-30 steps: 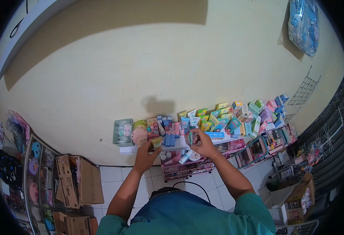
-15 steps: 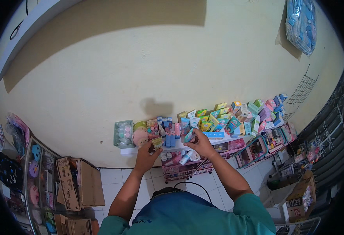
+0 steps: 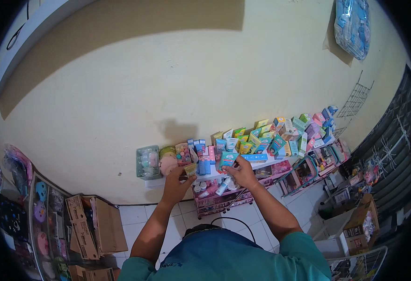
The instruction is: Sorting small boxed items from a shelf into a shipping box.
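My left hand [image 3: 175, 187] grips a small yellowish tube [image 3: 190, 170] at the shelf's front edge, in front of a round pink plush-like item [image 3: 169, 165]. In my right hand [image 3: 244, 175] is a teal squeeze tube [image 3: 228, 161], its broad printed face turned up. Both tubes are held above the white shelf [image 3: 155, 183]. Behind my right hand stand rows of upright tubes [image 3: 247, 148] in yellow, blue and teal. Between my hands, small blue boxes [image 3: 204, 164] stand close together. A long blue box [image 3: 254, 158] lies beside the teal tube.
A green basket [image 3: 148, 162] of wrapped items sits at the shelf's left end. Coloured boxes [image 3: 303, 129] crowd the right end. Below is a pink rack [image 3: 219, 202] of goods. Cardboard boxes [image 3: 95, 227] stand at left, and another carton [image 3: 360, 229] at right.
The teal tube in my right hand has turned from edge-on to showing its broad face. My left hand has shifted slightly right, still holding its tube. The whole view has tilted a little.
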Demonstrator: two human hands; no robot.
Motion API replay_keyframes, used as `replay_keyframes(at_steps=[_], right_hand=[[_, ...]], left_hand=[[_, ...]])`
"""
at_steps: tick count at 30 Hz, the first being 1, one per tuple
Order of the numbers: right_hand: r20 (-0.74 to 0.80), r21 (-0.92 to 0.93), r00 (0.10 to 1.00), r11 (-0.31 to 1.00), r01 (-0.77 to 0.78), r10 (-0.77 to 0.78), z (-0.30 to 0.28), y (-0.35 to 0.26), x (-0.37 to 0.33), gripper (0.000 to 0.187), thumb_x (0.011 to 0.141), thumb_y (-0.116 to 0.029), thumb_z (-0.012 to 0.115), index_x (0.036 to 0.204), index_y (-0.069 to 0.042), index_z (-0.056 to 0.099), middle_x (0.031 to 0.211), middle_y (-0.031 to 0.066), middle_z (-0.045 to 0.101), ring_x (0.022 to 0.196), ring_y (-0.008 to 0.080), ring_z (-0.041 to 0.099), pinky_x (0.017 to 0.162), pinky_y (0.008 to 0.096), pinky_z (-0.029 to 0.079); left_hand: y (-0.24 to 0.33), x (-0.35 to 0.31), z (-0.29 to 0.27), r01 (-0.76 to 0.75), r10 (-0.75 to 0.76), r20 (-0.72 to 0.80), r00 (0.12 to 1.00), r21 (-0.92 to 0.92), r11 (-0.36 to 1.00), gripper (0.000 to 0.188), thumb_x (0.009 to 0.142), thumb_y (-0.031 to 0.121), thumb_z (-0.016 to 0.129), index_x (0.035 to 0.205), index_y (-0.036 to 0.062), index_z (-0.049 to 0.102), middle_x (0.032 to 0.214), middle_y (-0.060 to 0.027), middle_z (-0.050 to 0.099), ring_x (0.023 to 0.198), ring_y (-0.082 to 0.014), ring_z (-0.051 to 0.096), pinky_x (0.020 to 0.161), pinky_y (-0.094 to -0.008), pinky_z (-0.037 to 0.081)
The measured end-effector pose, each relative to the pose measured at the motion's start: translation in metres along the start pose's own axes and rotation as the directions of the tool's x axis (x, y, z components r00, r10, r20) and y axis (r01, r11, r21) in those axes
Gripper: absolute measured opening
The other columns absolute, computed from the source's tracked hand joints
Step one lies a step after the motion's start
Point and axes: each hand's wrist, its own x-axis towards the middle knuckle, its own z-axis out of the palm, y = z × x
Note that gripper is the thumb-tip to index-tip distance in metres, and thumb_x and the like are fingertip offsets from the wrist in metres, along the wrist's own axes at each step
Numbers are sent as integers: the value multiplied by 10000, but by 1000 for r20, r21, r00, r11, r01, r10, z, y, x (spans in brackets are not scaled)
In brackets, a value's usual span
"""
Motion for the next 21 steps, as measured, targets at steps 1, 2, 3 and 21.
replay_keyframes(at_steps=[1,2,3,21], right_hand=[[-45,21,998,998,55,-54,1,-4,0,329,846,-211,865,954,4,641,801,69,591,719,161,581,668,325,497],[-49,19,997,998,54,-53,0,-8,0,329,846,-211,865,954,4,641,801,69,591,719,161,581,668,325,497],[-34,51,999,999,9,-7,0,-13,0,318,851,-200,862,946,4,638,804,64,600,724,148,582,672,317,498],[-62,203,985,969,-143,159,5,-44,-9,332,910,-27,753,1200,10,596,1031,109,724,958,142,698,843,310,556]], left_hand=[[-1,1,-2,-3,3,1,1000,-1,1000,309,888,100,796,1150,-19,683,1046,-123,724,929,-199,718,832,-331,582],[-2,1,-3,-5,5,0,1000,-2,1000,313,885,94,799,1152,-20,681,1056,-126,724,934,-201,719,839,-331,584],[-2,2,-4,-7,7,3,1000,-4,1000,313,885,94,799,1152,-20,681,1056,-126,724,934,-201,719,839,-331,584],[10,30,-17,-12,18,99,995,-64,998,329,902,68,783,1192,-11,649,1080,-95,741,944,-161,722,856,-308,572]])
